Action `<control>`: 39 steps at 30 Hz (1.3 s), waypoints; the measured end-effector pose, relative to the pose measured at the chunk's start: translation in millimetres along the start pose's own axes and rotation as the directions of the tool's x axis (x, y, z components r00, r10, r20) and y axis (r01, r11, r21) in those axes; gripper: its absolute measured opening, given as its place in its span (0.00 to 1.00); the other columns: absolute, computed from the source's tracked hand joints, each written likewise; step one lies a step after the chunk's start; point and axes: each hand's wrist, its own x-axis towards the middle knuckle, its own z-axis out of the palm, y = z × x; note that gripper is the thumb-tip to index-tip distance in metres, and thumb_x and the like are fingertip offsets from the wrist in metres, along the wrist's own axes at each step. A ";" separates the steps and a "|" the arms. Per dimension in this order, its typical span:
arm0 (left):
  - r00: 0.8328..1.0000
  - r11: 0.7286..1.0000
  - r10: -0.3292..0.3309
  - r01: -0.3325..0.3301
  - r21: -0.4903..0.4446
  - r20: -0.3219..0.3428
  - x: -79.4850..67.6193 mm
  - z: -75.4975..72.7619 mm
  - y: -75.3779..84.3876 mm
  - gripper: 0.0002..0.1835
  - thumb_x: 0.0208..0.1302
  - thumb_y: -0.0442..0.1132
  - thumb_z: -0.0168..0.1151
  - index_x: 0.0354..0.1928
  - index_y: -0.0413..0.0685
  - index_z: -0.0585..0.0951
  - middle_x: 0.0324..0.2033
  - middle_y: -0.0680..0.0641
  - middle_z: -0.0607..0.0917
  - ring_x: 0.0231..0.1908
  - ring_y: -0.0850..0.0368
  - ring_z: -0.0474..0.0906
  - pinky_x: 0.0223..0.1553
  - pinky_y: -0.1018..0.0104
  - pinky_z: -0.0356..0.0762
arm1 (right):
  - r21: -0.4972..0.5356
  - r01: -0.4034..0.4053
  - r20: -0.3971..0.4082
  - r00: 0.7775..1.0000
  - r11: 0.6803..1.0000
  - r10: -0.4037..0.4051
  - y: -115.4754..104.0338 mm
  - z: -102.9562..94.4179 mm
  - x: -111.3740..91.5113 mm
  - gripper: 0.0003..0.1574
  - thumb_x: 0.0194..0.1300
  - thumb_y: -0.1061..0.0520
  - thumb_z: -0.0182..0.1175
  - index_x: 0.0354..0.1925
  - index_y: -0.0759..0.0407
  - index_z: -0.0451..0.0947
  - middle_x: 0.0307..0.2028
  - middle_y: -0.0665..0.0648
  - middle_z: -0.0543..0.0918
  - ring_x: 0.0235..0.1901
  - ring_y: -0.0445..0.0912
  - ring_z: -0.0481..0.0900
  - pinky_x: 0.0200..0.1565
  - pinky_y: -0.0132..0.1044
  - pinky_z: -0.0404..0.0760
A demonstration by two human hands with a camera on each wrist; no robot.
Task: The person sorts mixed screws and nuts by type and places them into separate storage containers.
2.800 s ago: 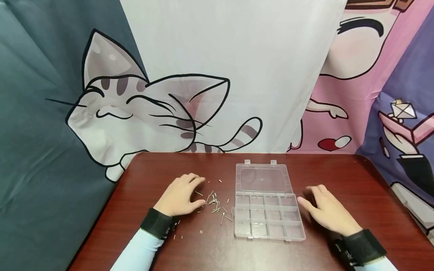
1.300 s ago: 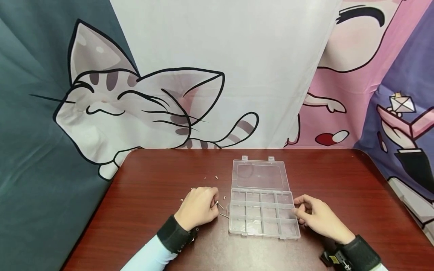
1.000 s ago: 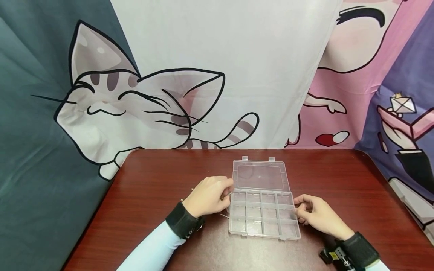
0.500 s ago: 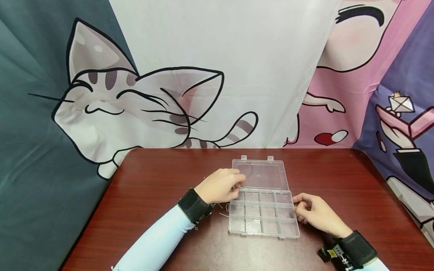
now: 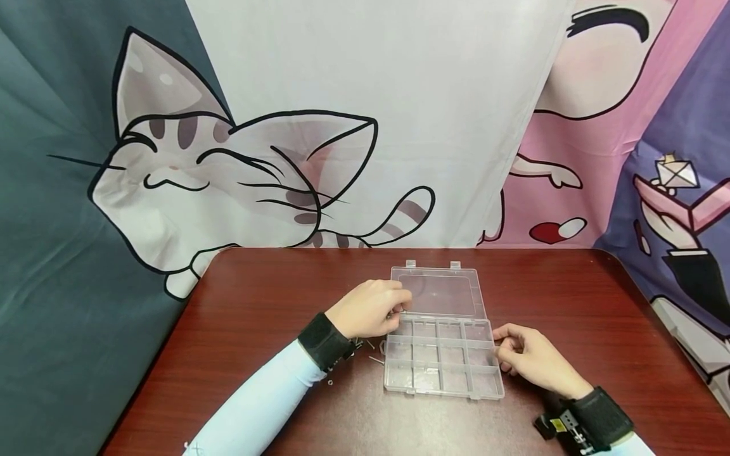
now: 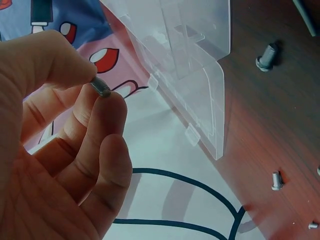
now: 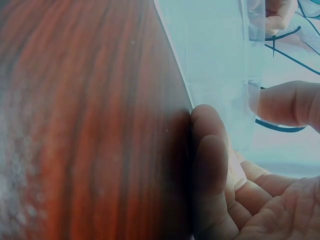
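Observation:
My left hand is above the left side of a clear plastic compartment box, near the hinge between lid and tray. In the left wrist view, its thumb and forefinger pinch a small metal screw, whose threaded end shows. The box lies with its lid laid back, and its compartments show no screws; the back left ones are partly hidden by that hand. At the box's right wall, my right hand holds the edge, thumb above and curled fingers low against the side in the right wrist view.
Loose screws lie on the dark red wooden table, among them a larger one and a short one. Another screw lies close to the box's left wall. My left forearm hides part of the scattered hardware. A printed curtain hangs behind.
From beside the scattered screws my left hand has picked up a screw and moved right, over the box's left side. My right hand has come to the box's right edge and taken hold.

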 end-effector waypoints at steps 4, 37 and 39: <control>1.000 1.000 -0.017 0.017 -0.003 0.014 -1.5 -3.3 -1.3 0.16 0.55 0.45 0.62 0.48 0.55 0.80 0.37 0.56 0.77 0.33 0.63 0.73 0.34 0.69 0.72 | -0.017 -0.002 0.001 1.000 1.000 0.002 -0.2 -0.8 1.5 0.19 0.65 0.58 0.59 0.51 0.70 0.74 0.22 0.54 0.78 0.22 0.43 0.77 0.27 0.38 0.78; 0.974 0.973 -0.219 0.214 0.092 0.053 -84.0 15.8 -24.0 0.06 0.51 0.35 0.65 0.28 0.55 0.78 0.25 0.58 0.72 0.26 0.63 0.71 0.30 0.67 0.73 | -0.034 -0.015 0.005 1.000 0.999 0.015 -0.1 -0.5 -1.5 0.21 0.67 0.55 0.59 0.50 0.70 0.74 0.22 0.54 0.77 0.22 0.42 0.77 0.28 0.38 0.79; 0.974 0.973 -0.219 0.213 0.092 0.051 -84.6 15.9 -23.0 0.07 0.49 0.34 0.65 0.28 0.55 0.78 0.25 0.58 0.72 0.26 0.64 0.71 0.30 0.67 0.73 | -0.026 -0.013 0.007 1.000 1.000 0.013 0.4 0.7 -1.7 0.20 0.67 0.56 0.59 0.50 0.70 0.74 0.22 0.53 0.77 0.22 0.42 0.77 0.28 0.38 0.79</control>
